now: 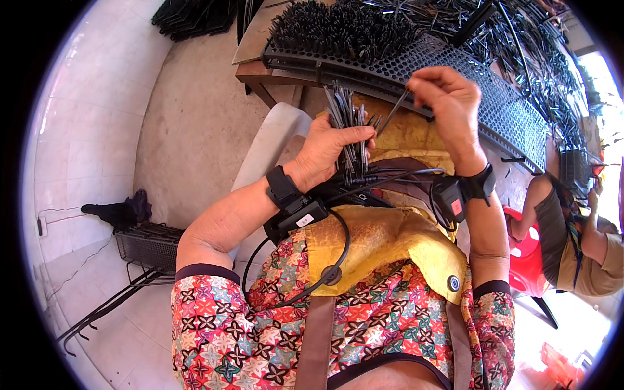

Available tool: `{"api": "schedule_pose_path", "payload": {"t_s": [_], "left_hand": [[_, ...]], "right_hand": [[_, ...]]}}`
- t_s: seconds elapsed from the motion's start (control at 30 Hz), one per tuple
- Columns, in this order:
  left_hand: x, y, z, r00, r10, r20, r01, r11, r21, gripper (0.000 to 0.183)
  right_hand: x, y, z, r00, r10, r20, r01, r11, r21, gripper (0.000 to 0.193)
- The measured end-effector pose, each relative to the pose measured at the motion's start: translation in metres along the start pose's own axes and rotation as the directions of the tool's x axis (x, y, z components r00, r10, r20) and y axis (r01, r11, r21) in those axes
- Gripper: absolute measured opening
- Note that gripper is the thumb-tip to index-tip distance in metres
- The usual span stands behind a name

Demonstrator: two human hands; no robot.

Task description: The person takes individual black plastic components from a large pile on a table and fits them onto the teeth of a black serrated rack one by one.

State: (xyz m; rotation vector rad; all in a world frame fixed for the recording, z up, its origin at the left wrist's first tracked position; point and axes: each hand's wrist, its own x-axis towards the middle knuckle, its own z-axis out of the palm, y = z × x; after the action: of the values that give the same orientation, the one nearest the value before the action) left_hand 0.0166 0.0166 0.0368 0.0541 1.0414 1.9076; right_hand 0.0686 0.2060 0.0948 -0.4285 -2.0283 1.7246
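Observation:
In front of my chest, my left hand (320,151) is closed round a bundle of thin dark metal strips (346,114), its thumb across them. Higher up and to the right, my right hand (450,101) pinches one thin dark strip (394,112) between thumb and fingertips. That strip slants down toward the bundle; whether its lower end touches it I cannot tell. Just beyond both hands lies a long black perforated tray (520,127). Many similar pieces (331,29) stand packed upright in its left part.
Loose dark strips (552,65) are heaped behind the tray. At the right a co-worker (556,227) sits by a red stool (528,260). A dark wire basket (148,247) stands at lower left. Cables (348,250) and a yellow apron (370,237) lie across my front.

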Motion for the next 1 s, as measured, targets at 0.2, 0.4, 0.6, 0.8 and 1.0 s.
{"api": "schedule_pose_path", "payload": {"t_s": [0.2,0.4,0.6,0.8,1.0], "left_hand": [[0.001,-0.002,-0.004,0.999,0.001,-0.039,0.002,0.998,0.070,0.016],[-0.001,-0.001,-0.002,0.998,0.010,-0.068,-0.007,0.999,0.044,0.016],[-0.001,0.000,-0.004,0.997,0.002,-0.078,0.001,0.999,0.041,0.015],[-0.002,0.000,-0.003,0.995,0.007,-0.095,-0.004,0.999,0.035,0.017],[0.000,-0.002,-0.002,0.992,0.013,-0.126,-0.010,1.000,0.026,0.019]], "right_hand": [[0.028,-0.010,-0.005,0.893,-0.369,-0.256,0.362,0.929,-0.077,0.008],[0.045,0.001,0.009,0.789,-0.564,-0.242,0.530,0.825,-0.196,0.007],[0.057,0.006,0.002,0.742,-0.627,-0.238,0.546,0.771,-0.329,0.008],[0.062,0.011,-0.001,0.736,-0.635,-0.236,0.545,0.762,-0.350,0.008],[0.062,0.011,0.004,0.659,-0.752,-0.015,0.655,0.583,-0.480,0.006]]}}
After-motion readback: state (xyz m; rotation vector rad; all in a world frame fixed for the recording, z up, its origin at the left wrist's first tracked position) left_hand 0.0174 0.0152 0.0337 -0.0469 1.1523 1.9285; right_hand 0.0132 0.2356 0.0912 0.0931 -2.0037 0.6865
